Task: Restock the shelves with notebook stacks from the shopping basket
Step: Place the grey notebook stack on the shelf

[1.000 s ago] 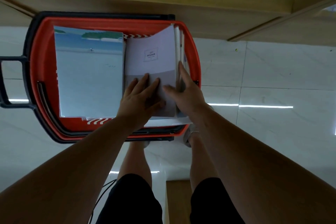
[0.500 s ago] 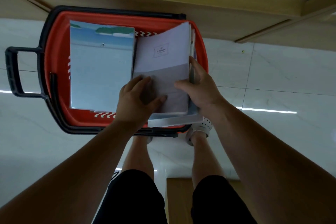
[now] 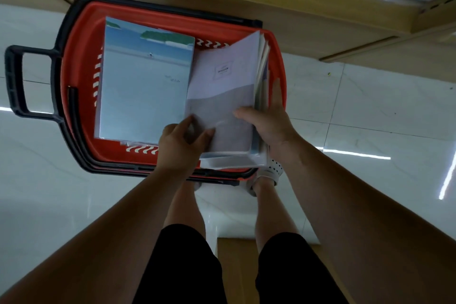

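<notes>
1. I see the notebook stack (image 3: 227, 96) tilted up inside the red basket (image 3: 81, 57), at its 3 o'clock side.
2. My left hand (image 3: 182, 145) pinches its 7 o'clock corner.
3. My right hand (image 3: 269, 123) clamps the 4 o'clock edge, thumb on top.

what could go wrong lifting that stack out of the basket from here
1. The stack is tilted and fanned open along its far edge, with each hand gripping only the near end, so loose notebooks might slide out.
2. The left hand pinches just the near corner, so the cover may bend.
3. The stack's lower edge overhangs the basket rim near the right hand and could catch on it.
</notes>
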Demonstrator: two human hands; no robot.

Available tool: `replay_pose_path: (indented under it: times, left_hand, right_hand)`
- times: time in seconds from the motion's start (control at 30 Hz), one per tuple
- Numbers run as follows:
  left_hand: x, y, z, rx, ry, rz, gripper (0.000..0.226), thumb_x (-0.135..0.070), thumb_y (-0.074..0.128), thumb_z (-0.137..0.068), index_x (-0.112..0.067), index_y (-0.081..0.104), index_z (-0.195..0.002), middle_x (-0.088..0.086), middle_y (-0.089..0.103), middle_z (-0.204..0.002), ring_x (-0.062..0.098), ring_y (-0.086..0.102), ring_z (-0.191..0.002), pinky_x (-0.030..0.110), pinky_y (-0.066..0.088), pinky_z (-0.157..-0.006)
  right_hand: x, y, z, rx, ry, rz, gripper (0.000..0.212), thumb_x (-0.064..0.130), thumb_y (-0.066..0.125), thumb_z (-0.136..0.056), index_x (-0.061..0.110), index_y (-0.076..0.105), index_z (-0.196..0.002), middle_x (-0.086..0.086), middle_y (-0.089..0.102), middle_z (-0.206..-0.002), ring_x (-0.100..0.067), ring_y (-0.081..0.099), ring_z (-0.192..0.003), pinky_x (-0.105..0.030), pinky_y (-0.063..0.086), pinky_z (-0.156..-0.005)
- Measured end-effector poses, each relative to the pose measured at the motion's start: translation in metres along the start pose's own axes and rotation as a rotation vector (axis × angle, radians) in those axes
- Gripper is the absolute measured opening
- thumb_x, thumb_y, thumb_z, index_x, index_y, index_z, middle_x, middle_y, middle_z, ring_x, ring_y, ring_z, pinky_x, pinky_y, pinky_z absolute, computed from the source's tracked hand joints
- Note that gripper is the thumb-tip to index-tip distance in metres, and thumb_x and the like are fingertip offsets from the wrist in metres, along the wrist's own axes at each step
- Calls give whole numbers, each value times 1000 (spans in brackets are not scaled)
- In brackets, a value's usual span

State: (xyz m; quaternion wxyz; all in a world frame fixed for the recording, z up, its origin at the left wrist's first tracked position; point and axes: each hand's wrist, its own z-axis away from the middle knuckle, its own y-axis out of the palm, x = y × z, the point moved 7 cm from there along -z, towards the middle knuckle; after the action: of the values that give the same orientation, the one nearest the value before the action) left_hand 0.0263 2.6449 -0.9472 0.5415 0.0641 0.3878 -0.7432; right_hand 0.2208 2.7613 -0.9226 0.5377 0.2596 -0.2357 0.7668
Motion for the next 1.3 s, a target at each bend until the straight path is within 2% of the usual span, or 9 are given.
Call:
replay_pose_path:
  times: [0.2, 0.57, 0.67, 0.73, 0.87, 0.97, 1.07, 1.2, 1.3]
  left_hand:
    - [5, 5, -12, 16, 3, 13, 83, -90, 51, -76, -19, 65, -117, 10, 69, -102, 30, 66, -98, 53, 58, -87]
    - [1, -10, -23, 90, -65, -27, 63, -64, 70, -72, -28, 64, -124, 3, 60, -122, 25, 62, -109, 46, 56, -97]
    - [4, -11, -14, 160, -74, 217, 26, -37, 80, -84, -39, 69, -107, -3, 69, -109, 16, 70, -98, 21, 59, -76]
    - [5, -6, -9, 197, -75, 359, 38, -18, 79, -88, -49, 64, -102, -10, 71, -104, 9, 71, -96, 11, 54, -70]
    - [3, -14, -8, 96, -106, 568, 55, -19, 83, -85, -35, 62, -133, 7, 70, -110, 25, 73, -101, 33, 62, -79]
    - [-5, -15, -22, 71, -46, 350, 84, -41, 87, -73, -39, 49, -148, 6, 65, -118, 25, 68, -105, 45, 62, -89]
    - [-6, -11, -35, 52, -39, 210, 98, -68, 87, -52, -47, 50, -140, 0, 62, -129, 27, 65, -114, 51, 60, -92]
    - [-3, 1, -41, 113, -167, 326, 90, -54, 92, -43, -28, 64, -124, -3, 74, -112, 19, 72, -102, 45, 62, -90]
    - [-8, 19, -45, 247, -309, 597, 92, -56, 96, -43, -11, 71, -120, 11, 78, -108, 31, 76, -99, 55, 60, -92]
  right_hand:
    - [17, 17, -21, 133, -1, 21, 76, 22, 78, -86, 49, 38, -144, 9, 64, -133, -16, 64, -118, -40, 58, -91]
    - [33, 25, -33, 115, 44, 152, 112, 8, 81, -76, 50, 19, -160, 1, 58, -143, -26, 59, -127, -52, 57, -97]
    - [45, 39, -20, 157, -101, 344, 119, 19, 84, -74, 49, 8, -161, 2, 47, -155, -23, 52, -135, -52, 54, -102]
    - [53, 45, -13, 161, -207, 463, 119, 22, 85, -76, 42, 8, -164, 2, 44, -158, -14, 50, -129, -39, 53, -98]
    - [53, 31, -13, 178, -163, 294, 104, 14, 83, -75, 45, 28, -158, 8, 57, -146, -19, 59, -129, -46, 56, -99]
    - [47, 8, -17, 177, -132, 128, 86, -4, 77, -79, 40, 46, -146, 10, 67, -133, -13, 67, -120, -41, 60, -96]
    - [36, -8, -20, 181, -94, 97, 88, -1, 77, -79, 34, 43, -152, 7, 66, -136, -13, 66, -121, -35, 60, -92]
    - [26, -16, -24, 197, -77, 98, 88, -2, 76, -81, 33, 42, -155, 3, 65, -138, -13, 66, -121, -29, 58, -88]
    - [19, -20, -26, 193, -68, 74, 89, -1, 76, -82, 33, 41, -156, 1, 64, -139, -15, 66, -122, -34, 59, -92]
